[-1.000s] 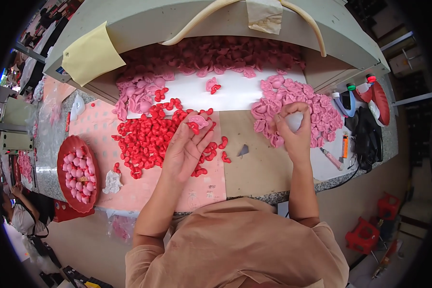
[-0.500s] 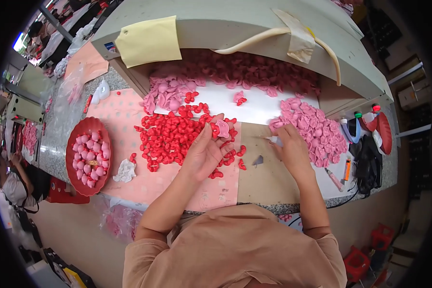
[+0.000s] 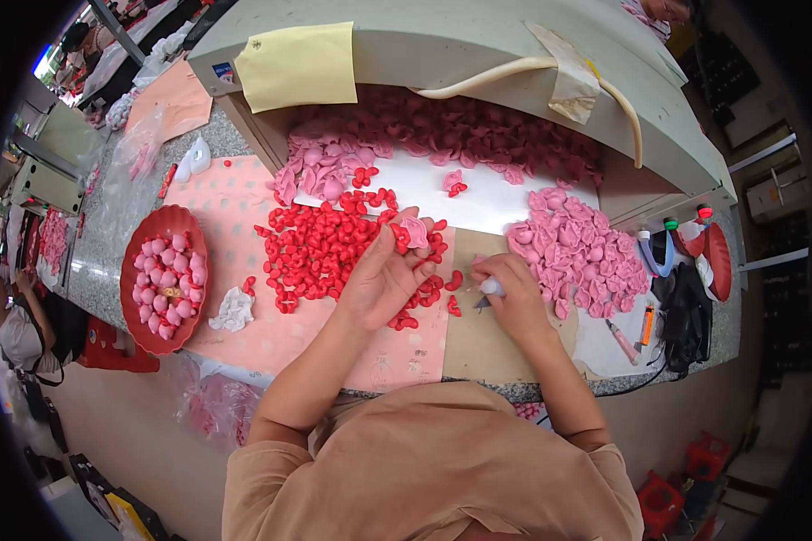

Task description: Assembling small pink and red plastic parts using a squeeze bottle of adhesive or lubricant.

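Observation:
My left hand point(image 3: 379, 284), palm up, grips a small pink ruffled piece point(image 3: 415, 233) between thumb and fingers, with a glossy red bit beside it. My right hand point(image 3: 521, 302) is closed round a small white squeeze bottle point(image 3: 492, 287), its tip close to the brown board point(image 3: 469, 347). Left of and under my left hand spreads a heap of small red curved pieces point(image 3: 307, 257). Beyond my right hand lies a pile of pink ruffled pieces point(image 3: 579, 248). One pink piece with a red bit attached point(image 3: 454, 182) rests on the white sheet point(image 3: 419, 209).
A red scalloped bowl point(image 3: 128, 302) of round pink-and-red pieces stands at the left, near crumpled tissue point(image 3: 233, 309). An overhanging grey cabinet point(image 3: 451, 45) shelters more pink pieces. On the right lie a pink-handled tool point(image 3: 624, 344), an orange lighter point(image 3: 647, 325) and a black bag point(image 3: 686, 311).
My right hand has moved left and slightly nearer to me with the bottle, whose tip has swung away from the left hand. My left hand keeps holding the pink piece.

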Available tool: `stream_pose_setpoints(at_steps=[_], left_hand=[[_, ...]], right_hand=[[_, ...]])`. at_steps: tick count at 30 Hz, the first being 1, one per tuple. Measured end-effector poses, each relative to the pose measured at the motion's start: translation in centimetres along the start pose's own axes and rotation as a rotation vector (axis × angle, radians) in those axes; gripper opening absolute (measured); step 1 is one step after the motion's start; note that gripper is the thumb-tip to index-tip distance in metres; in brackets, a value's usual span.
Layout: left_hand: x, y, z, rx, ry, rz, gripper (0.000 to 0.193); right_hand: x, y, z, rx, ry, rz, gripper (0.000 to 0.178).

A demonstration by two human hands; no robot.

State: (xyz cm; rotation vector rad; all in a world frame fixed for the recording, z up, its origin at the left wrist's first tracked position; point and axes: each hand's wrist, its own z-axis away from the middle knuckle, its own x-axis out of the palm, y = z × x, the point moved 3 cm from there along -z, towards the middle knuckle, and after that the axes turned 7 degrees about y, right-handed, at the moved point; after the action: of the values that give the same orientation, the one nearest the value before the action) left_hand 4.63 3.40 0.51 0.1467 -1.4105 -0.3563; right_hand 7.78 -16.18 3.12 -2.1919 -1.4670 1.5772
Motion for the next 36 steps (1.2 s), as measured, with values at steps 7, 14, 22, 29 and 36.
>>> stream_pose_setpoints(at_steps=[7, 14, 22, 29, 36], left_hand=[[0.2, 0.2, -0.3, 0.004, 0.028, 0.032, 0.047], [-0.1, 0.0, -0.5, -0.007, 0.048, 0.007, 0.044], [-0.2, -1.2, -0.4, -0.067, 0.107, -0.148, 0.037], [-0.2, -2.0, -0.6, -0.129, 0.151, -0.2, 0.036], [0.1, -2.0, -0.4, -0.137, 0.175, -0.239, 0.034]], right_hand=[[-1.0, 1.0, -0.9, 0.184, -0.049, -0.063, 0.027], [0.6, 0.8, -0.6, 0.268, -0.189, -0.083, 0.028], [-0.4, 0.4, -2.1, 0.532, 0.085, -0.595, 0.032], [0.8, -2.1, -2.8, 0.276, 0.048, -0.558, 0.034], [1.3, -2.2, -2.8, 0.153, 0.033, -0.418, 0.034]])
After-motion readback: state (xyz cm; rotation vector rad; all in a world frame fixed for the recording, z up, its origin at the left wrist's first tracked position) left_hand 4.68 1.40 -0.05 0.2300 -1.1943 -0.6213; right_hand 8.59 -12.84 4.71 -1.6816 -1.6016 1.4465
